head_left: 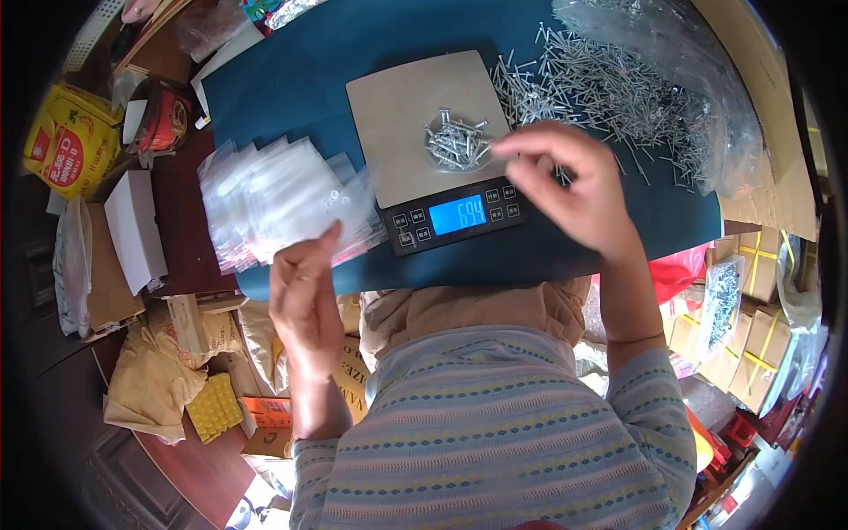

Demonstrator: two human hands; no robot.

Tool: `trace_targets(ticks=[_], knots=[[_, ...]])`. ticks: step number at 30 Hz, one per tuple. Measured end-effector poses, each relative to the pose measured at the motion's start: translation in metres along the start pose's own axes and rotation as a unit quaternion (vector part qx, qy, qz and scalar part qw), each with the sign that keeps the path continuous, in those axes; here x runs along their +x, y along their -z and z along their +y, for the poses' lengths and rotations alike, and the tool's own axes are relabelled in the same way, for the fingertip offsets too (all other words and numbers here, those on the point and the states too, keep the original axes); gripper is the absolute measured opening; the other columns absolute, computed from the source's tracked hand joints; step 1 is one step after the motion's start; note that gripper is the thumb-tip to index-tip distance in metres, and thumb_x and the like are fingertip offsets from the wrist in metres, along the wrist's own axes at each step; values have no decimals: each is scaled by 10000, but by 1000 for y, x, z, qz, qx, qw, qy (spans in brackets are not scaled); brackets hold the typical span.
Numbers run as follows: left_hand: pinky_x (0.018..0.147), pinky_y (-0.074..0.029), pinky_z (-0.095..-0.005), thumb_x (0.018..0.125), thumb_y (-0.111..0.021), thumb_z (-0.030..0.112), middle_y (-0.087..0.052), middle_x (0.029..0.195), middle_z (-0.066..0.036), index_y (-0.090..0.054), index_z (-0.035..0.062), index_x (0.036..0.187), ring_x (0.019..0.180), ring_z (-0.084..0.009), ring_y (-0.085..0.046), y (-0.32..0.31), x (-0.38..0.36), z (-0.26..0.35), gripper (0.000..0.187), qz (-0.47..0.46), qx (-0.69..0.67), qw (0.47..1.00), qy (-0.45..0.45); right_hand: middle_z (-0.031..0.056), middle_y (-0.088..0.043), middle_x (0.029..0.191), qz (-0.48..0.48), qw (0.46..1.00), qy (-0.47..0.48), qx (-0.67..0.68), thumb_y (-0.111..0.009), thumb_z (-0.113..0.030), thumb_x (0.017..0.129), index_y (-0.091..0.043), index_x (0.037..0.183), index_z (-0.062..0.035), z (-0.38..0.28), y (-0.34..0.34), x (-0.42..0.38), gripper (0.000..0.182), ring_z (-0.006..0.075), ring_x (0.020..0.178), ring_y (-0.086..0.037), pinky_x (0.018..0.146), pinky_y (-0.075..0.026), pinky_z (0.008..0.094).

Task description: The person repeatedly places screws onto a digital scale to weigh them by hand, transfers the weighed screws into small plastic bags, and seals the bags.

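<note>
Screws (pixel 458 141) lay jumbled on scale (pixel 389 132), just L of my R hand (pixel 570 181), which was nearer than L hand (pixel 305 296). R fingers half-curled, blurred; cdn't tell if gripping. L fingers bunched by bags (pixel 274 199), hold unclear.

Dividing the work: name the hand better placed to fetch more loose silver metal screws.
Right hand, I judge: it is nearer the screw pile; the left hand is by translucent plastic bags.

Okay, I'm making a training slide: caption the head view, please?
Right hand beside metal fasteners on a digital scale, left hand at clear plastic bags.
</note>
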State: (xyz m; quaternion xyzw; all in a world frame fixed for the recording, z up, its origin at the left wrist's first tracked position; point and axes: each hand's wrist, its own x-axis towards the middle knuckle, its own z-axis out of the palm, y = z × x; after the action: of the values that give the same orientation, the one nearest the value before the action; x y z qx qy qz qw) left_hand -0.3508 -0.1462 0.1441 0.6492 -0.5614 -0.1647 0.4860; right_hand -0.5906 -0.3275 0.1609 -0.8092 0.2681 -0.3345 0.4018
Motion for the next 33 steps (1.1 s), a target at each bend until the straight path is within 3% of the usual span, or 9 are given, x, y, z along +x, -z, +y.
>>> trace_targets(ticks=[1,6,11,14,17,20,26,27,33], knots=[[822,-510,-291,863,-506,-143,-562,924,-92,-638,-29,1181,904,-208,-597,-11,3,4,363,-5,-147,988,-45,41,-677,915,-23,999,10,31,-721,-89,818,-680,1092,-83,-7,-7,-8,277,96,650,-571,587,-482,239],[557,-472,-324,758,-703,-45,-562,794,-77,-674,-35,965,695,-187,-578,-30,-8,35,209,-156,-100,974,-127,36,-589,779,-63,969,234,-37,-784,-225,731,-629,884,-78,-29,-35,-35,263,190,614,-571,503,-463,297],[483,-411,-336,620,-850,70,-526,618,-60,-619,27,782,527,-210,-523,-31,-12,45,286,-243,-158,950,-113,27,-465,626,-108,975,190,41,-716,-76,719,-572,676,-69,-30,-36,-49,150,197,514,-505,431,-393,324],[474,-401,-331,641,-838,88,-513,589,-45,-626,30,799,495,-210,-509,-39,-16,43,271,-216,-172,952,-129,29,-432,582,-153,967,185,84,-684,-42,678,-533,612,-67,-28,-28,-52,167,201,466,-469,408,-366,327],[472,-396,-335,665,-822,96,-527,615,-46,-622,32,796,520,-201,-524,-43,-12,36,247,-263,-181,919,-231,31,-399,553,-205,949,186,149,-660,-24,648,-501,578,-66,-31,-20,-51,179,203,437,-439,392,-338,326],[481,-406,-337,679,-807,90,-556,705,-56,-625,38,805,550,-199,-546,-44,-7,41,227,-347,-163,904,-187,29,-431,565,-200,939,181,214,-663,-29,669,-491,564,-67,-18,-12,-50,206,190,446,-457,394,-331,313],[641,-455,-356,662,-807,64,-562,846,-75,-637,44,808,708,-233,-570,-30,3,44,225,-322,-262,894,-169,15,-563,654,-151,936,-4,319,-685,-88,763,-606,764,-40,-24,-11,-51,93,103,500,-523,441,-354,255],[673,-452,-365,658,-809,64,-565,852,-72,-634,44,801,738,-237,-566,-29,4,46,227,-311,-249,902,-165,15,-600,716,-200,937,-33,286,-696,-99,806,-624,882,-25,-25,-3,-49,128,77,574,-554,488,-389,238],[839,-424,-427,634,-823,69,-583,1051,-119,-614,52,775,1019,-311,-550,-22,-3,31,252,-285,-214,921,-159,37,-622,795,-56,987,-150,-11,-670,-99,864,-640,892,-46,7,10,-45,67,113,704,-593,613,-462,259]])
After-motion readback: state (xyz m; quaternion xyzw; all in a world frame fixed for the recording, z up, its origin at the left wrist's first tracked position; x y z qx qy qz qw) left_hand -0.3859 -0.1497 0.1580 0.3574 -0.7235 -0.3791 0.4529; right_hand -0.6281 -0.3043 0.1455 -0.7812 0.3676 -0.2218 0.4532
